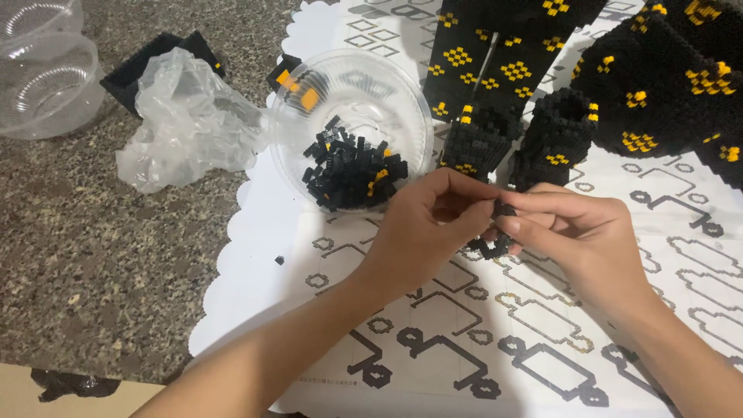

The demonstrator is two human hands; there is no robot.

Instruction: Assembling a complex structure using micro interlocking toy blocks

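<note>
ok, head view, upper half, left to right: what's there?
Stacked clear plastic tubs → crumpled clear plastic bag → round clear plastic bowl holding small black bricks → short black-and-yellow brick towers → large black-and-yellow brick model.

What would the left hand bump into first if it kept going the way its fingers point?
Most likely the right hand: the left hand points rightward at it, both pinching a small black brick piece between them, fingertips almost touching.
</note>
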